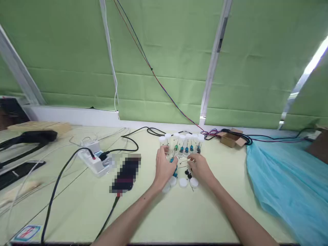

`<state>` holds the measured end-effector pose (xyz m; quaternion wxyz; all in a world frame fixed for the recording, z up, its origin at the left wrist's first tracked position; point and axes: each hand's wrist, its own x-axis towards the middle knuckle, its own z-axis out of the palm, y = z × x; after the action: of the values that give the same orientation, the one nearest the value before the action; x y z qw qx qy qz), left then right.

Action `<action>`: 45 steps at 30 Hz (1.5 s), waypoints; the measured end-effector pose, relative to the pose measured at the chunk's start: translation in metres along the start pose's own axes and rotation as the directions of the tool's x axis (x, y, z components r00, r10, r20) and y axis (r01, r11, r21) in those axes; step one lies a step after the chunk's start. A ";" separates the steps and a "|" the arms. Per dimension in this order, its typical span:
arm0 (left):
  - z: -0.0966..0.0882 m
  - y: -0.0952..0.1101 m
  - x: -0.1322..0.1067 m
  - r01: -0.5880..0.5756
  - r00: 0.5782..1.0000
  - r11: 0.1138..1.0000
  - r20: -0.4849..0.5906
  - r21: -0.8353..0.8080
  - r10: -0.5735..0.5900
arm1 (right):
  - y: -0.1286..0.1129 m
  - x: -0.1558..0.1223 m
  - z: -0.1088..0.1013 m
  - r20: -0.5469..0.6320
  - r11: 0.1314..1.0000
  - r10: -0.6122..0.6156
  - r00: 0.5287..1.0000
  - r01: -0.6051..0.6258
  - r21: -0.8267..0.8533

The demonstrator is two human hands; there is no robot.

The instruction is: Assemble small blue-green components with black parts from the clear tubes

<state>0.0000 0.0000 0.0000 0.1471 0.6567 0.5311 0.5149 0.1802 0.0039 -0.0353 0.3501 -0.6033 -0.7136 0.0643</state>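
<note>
My left hand [164, 167] is curved beside a row of clear containers with white caps [182, 137]. Its thumb and forefinger stand apart, with a small blue piece [172, 159] showing between them. Bent fingers bring my right hand [201, 166] close to several thin metal pins [183, 162]; what its fingertips pinch is too small to make out. Blue and green pieces [187, 149] show at the containers. Between my wrists lie small black pieces [188, 174] and several round white lids [183, 182]. More blue pieces [175, 172] are next to my left thumb.
To the left are a blurred-out dark device [126, 173] on a cable, a white power strip [96, 164] and a black phone-like slab [20, 172]. An open cardboard box [230, 138] with cables stands back right, near a blue plastic sheet [279, 184]. Green blinds hang behind.
</note>
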 end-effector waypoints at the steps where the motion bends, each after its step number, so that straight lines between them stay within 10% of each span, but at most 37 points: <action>1: -0.001 0.000 0.000 0.003 1.000 1.000 0.004 0.013 -0.004 | 0.000 0.001 0.000 0.015 1.000 -0.005 1.000 0.005 -0.004; 28: 0.004 -0.011 0.001 0.100 0.990 0.993 0.094 0.066 -0.106 | -0.005 -0.001 0.009 0.178 0.999 -0.003 0.984 0.011 -0.044; 45: -0.004 -0.008 0.009 0.239 0.970 0.953 0.080 -0.187 -0.228 | -0.018 0.001 -0.004 -0.050 0.949 -0.066 0.997 0.078 0.304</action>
<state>-0.0082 0.0095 0.0004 0.2857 0.5861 0.5474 0.5245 0.1672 -0.0014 -0.0227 0.4553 -0.5164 -0.7097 0.1493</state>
